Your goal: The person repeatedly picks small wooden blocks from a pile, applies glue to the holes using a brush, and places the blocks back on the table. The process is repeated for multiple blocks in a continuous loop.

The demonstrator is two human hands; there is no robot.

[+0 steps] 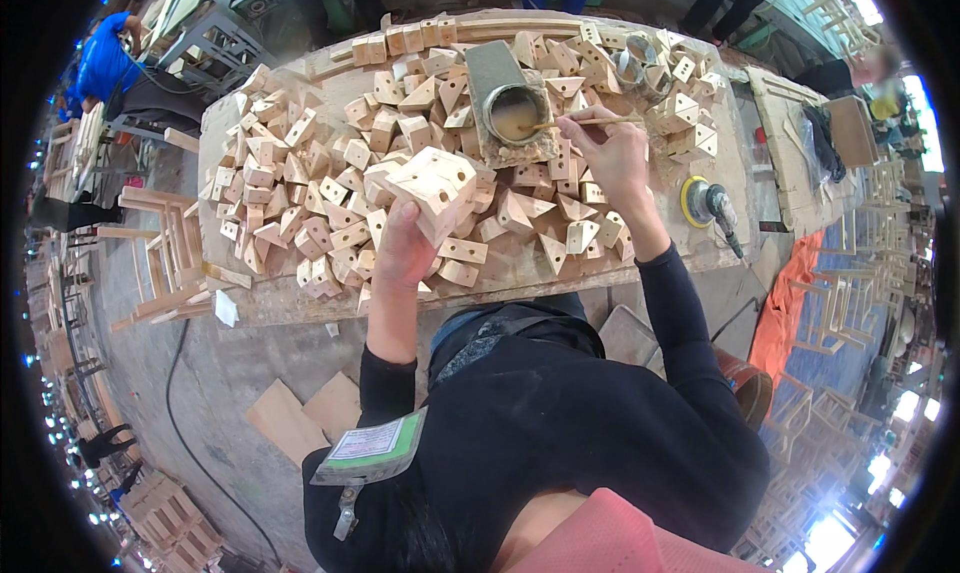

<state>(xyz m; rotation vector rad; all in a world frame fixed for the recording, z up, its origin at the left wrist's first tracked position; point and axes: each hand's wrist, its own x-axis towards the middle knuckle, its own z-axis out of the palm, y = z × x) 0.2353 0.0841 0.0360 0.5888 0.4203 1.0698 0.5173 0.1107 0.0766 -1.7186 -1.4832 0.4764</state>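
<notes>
My left hand (402, 245) is closed around pale wooden corner blocks (436, 185) with drilled holes, held up over the near side of the table; I cannot tell exactly how many it grips. My right hand (614, 161) pinches a thin wooden stick (604, 122). The stick's far end reaches into a round pot (487, 123) of tan, cloudy liquid. That pot rests on a wooden board, against a dark grey block (492, 65). Loose drilled blocks (345, 191) lie heaped around both hands.
The worktable (270, 301) carries the block heap, with a row of blocks along its far edge. Round tins (632, 65) stand at the back right. A corded sander (706, 203) lies on the right. Wooden frames (160, 243) stand left; people work beyond the table.
</notes>
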